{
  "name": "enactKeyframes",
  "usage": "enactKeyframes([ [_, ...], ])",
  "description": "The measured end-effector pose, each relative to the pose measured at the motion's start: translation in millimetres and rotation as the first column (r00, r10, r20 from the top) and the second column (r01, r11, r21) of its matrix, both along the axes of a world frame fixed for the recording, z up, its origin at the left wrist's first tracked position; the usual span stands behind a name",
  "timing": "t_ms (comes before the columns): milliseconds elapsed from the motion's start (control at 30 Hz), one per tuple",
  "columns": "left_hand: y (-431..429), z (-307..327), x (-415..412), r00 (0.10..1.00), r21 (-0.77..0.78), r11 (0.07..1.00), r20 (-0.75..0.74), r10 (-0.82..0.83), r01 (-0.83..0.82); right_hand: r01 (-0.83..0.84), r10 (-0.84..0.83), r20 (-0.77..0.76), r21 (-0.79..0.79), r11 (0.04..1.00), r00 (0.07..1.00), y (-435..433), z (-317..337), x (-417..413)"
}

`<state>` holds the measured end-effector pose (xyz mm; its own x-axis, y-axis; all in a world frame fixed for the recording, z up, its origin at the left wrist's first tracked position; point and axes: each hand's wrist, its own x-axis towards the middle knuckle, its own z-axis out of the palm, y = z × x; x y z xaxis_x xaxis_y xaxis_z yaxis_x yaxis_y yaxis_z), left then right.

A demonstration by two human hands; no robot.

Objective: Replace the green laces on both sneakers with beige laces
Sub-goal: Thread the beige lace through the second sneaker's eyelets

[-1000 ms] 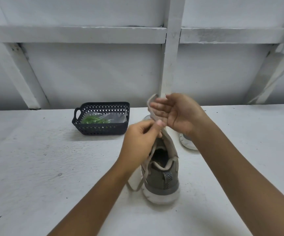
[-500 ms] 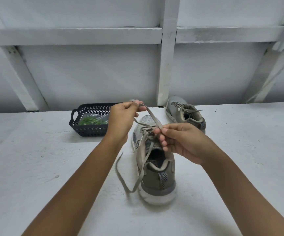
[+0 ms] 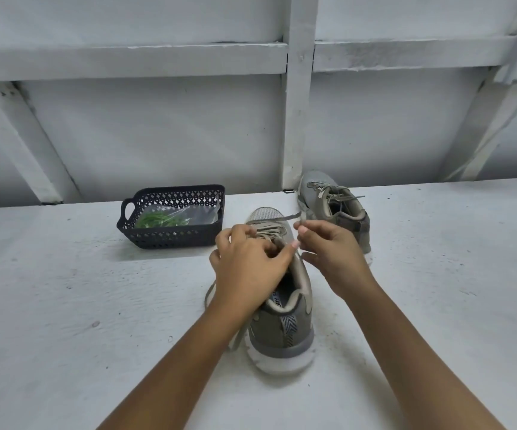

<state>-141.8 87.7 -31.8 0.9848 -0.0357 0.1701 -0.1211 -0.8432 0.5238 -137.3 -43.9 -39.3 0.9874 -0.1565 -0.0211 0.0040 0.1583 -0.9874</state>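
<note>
- L hand (image 3: 248, 265): fingers curled down on laced top of near sneaker (image 3: 282, 324), gripping the beige lace (image 3: 286, 217) there.
- R hand (image 3: 333, 259): pinches the same lace's free end, just R of L hand; the hands almost touch.
- far sneaker (image 3: 334, 206): just beyond R hand, laced up, at back edge of worktop (image 3: 49, 305) by the wall post (image 3: 297, 119).
- basket (image 3: 170, 240): beyond and L of L hand, apart from it; bag (image 3: 201, 214) w/ green laces (image 3: 155, 219) inside.
- Room: worktop stretches wide L of L hand, R of R hand, and on the near side.
- Count: 2 sneakers, 1 basket, 1 bag.
</note>
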Motion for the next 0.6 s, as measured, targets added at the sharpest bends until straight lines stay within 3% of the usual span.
enactKeyframes([
  [100,-0.5,-2.3,4.2,0.998,-0.078,0.997,-0.063,-0.029,0.025,-0.007,0.005,0.032,0.056,0.998,0.999,3.1,-5.5,3.2],
  [267,-3.8,-12.4,9.2,0.997,-0.350,0.936,-0.058,-0.057,0.033,0.033,-0.036,0.070,0.052,0.998,0.997,5.5,-8.9,3.9],
  [600,-4.7,-15.5,11.1,0.997,-0.399,0.917,-0.068,-0.049,0.018,0.079,-0.068,0.132,-0.085,0.993,0.989,6.6,-16.2,6.8],
])
